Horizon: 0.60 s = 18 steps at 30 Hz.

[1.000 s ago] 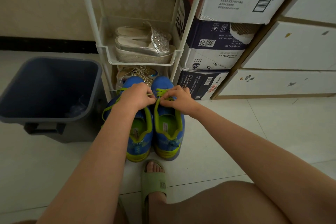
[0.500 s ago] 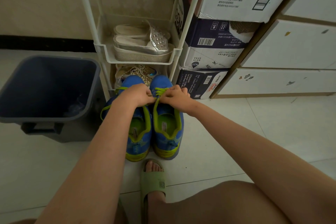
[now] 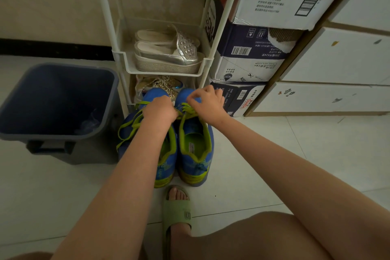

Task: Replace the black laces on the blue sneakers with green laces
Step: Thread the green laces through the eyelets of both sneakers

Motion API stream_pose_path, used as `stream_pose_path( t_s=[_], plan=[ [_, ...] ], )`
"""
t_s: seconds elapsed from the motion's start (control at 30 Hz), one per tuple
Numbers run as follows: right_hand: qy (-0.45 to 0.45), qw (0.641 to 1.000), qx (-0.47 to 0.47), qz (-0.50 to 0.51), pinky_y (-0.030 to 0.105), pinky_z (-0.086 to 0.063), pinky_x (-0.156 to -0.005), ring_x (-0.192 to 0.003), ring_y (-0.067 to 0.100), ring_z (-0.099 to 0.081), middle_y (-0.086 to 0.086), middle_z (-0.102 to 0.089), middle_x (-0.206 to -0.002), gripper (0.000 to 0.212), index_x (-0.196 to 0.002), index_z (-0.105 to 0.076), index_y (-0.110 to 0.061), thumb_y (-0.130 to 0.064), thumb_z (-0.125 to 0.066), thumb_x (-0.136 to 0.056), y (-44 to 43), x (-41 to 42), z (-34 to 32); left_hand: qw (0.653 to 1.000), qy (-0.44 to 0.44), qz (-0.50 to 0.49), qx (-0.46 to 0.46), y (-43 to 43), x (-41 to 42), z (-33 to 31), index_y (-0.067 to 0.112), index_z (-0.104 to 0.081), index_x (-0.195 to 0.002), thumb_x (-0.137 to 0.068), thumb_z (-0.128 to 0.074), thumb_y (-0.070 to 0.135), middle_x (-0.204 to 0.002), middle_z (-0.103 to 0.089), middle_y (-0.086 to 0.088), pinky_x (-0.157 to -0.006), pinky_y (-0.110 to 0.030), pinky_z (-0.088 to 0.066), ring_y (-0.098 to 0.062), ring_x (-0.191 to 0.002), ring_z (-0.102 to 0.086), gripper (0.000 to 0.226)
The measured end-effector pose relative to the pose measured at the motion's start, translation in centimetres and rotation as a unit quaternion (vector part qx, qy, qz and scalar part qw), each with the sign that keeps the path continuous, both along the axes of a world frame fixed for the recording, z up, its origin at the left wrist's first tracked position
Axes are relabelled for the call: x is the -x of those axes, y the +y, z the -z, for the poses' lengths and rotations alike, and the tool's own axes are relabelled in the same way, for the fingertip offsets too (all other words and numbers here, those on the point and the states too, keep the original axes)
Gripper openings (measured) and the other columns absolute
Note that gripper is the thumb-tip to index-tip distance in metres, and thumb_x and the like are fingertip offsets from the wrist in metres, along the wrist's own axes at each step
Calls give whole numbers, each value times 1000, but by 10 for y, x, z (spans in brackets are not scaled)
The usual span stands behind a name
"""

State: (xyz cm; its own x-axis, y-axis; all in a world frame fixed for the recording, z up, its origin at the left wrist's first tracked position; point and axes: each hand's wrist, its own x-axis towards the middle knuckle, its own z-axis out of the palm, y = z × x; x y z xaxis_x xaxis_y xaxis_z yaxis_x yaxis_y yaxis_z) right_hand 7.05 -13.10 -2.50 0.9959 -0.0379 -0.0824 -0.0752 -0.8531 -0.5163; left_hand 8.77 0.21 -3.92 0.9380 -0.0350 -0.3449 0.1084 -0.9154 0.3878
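Centre frame: two blue sneakers (image 3: 196, 139), two hands: left hand (image 3: 159, 107) clenches green laces (image 3: 128, 126); right hand (image 3: 207, 104) fingers curled, grasp not discernible.

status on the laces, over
Left hand grips green lace on right sneaker; right hand curled over it, grip unclear. Left sneaker laced green. Nothing blocking.

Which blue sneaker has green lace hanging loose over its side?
The sneaker beside the bin: its lace trails over the outer side; the other sneaker's does not.
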Motion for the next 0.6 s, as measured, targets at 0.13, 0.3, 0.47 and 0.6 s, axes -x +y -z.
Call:
stream_pose_path(
  t_s=[0.13, 0.3, 0.47, 0.6],
  plan=[
    [91, 983, 123, -101, 36, -20, -104, -124, 33, -25, 6, -36, -131, 29, -116, -64, -32, -42, -48, -95, 15, -6, 2, 997, 15, -23, 75, 3, -6, -11, 12, -63, -121, -92, -49, 7, -112, -61, -15, -83, -38, -49, -31, -101, -58, 32],
    [99, 994, -18, -49, 37, -24, -99, -123, 32, -31, 12, -48, -124, 22, -93, -69, -29, -47, -58, -88, 18, -12, 4, 976, 71, -81, 191, 7, -5, -10, 7, -62, -121, -91, -51, 5, -117, -64, -19, -90, -40, -51, -35, -104, -63, 32],
    [21, 947, -318, 26, 19, -41, -75, -86, 14, -53, 6, -61, -82, 14, -78, -65, -13, -19, -61, -90, 15, -16, -22, 963, 9, -91, 253, 5, -6, -27, 14, -61, -126, -94, -49, 15, -122, -61, -11, -96, -33, -41, -27, -114, -54, 34],
    [-32, 930, -367, -6, 15, -42, -67, -73, 14, -52, 5, -57, -72, 20, -76, -59, -4, -8, -52, -93, 18, -12, -50, 883, 32, -134, 449, -8, -6, -44, 14, -64, -100, -95, -49, 27, -105, -62, -3, -85, -29, -34, -16, -102, -53, 21]
  ],
)
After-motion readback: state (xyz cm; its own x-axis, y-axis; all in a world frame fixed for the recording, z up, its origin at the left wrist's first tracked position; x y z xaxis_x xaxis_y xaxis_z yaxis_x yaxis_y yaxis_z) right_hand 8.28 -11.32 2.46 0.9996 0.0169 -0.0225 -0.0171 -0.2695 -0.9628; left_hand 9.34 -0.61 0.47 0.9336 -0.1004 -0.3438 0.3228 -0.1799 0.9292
